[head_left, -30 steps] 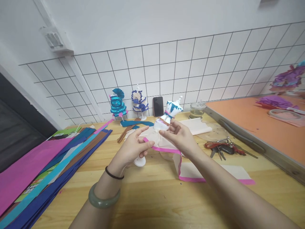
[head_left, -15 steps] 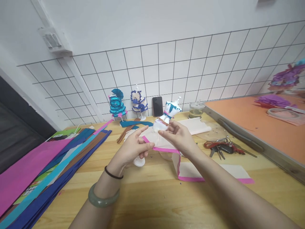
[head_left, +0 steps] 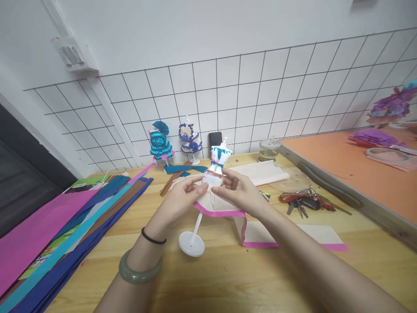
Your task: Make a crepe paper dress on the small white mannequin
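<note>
Both hands pinch the skirt at the mannequin's waist.

I see the mini mannequin (head_left: 216, 167) upright on its stand, long axis vertical, round base (head_left: 191, 244) on the surface (head_left: 228, 278) just ahead of my wrists. My left hand (head_left: 177, 201) and right hand (head_left: 239, 193) flank it at equal reach, fingertips pinching the cream, pink-edged paper skirt (head_left: 216, 204). The skirt's far side and the contact under my fingers are hidden; keys (head_left: 302, 202) lie well right.
</note>
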`<act>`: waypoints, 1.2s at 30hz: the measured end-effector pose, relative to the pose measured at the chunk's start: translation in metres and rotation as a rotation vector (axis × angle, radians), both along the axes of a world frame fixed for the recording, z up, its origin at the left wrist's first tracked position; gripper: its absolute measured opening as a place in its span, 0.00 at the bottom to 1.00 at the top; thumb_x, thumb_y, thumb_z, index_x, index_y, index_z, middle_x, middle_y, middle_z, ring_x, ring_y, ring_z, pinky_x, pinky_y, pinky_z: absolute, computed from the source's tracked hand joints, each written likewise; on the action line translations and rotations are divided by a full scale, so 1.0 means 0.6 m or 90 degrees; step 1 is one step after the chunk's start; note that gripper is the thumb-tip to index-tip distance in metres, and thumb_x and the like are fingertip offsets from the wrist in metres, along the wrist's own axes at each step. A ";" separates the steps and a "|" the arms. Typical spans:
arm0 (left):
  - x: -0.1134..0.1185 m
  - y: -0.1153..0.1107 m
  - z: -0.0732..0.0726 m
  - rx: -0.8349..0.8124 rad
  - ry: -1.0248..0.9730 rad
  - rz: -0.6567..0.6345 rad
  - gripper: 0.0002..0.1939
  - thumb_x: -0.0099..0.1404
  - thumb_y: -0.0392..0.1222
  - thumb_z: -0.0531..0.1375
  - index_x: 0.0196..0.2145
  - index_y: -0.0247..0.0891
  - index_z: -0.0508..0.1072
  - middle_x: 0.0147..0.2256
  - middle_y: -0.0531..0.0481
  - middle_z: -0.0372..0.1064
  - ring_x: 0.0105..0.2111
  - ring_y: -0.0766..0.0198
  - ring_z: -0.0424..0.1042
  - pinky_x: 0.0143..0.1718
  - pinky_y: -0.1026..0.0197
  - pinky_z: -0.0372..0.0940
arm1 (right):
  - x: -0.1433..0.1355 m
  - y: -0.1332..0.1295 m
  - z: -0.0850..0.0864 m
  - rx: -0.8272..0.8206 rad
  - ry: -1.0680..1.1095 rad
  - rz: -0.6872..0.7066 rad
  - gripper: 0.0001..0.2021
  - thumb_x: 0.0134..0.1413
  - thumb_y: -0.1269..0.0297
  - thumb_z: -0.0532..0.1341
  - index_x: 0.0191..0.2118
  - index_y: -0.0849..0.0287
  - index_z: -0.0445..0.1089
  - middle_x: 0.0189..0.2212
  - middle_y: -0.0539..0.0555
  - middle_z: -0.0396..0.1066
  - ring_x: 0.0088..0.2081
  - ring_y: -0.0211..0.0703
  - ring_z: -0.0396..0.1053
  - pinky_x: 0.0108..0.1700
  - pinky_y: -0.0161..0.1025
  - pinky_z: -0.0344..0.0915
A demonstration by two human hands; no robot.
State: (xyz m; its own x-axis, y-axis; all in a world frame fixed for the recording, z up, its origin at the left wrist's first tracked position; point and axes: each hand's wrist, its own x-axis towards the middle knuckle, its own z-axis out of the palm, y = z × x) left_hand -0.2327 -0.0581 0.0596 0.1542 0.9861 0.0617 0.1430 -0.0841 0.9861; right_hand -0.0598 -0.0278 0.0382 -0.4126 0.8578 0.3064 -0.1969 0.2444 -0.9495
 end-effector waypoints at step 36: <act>0.024 0.002 -0.021 0.082 -0.051 -0.017 0.18 0.54 0.42 0.62 0.43 0.35 0.72 0.46 0.42 0.71 0.45 0.53 0.69 0.43 0.56 0.64 | 0.002 -0.006 0.011 0.055 -0.050 0.012 0.13 0.59 0.59 0.52 0.47 0.55 0.66 0.45 0.53 0.69 0.48 0.45 0.64 0.48 0.42 0.62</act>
State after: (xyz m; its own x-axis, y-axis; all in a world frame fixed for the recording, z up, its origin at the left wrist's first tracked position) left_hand -0.2185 -0.0569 0.0470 0.1696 0.9648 0.2008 0.0600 -0.2135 0.9751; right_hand -0.0587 -0.0315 0.0449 -0.4543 0.8214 0.3448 -0.1273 0.3232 -0.9377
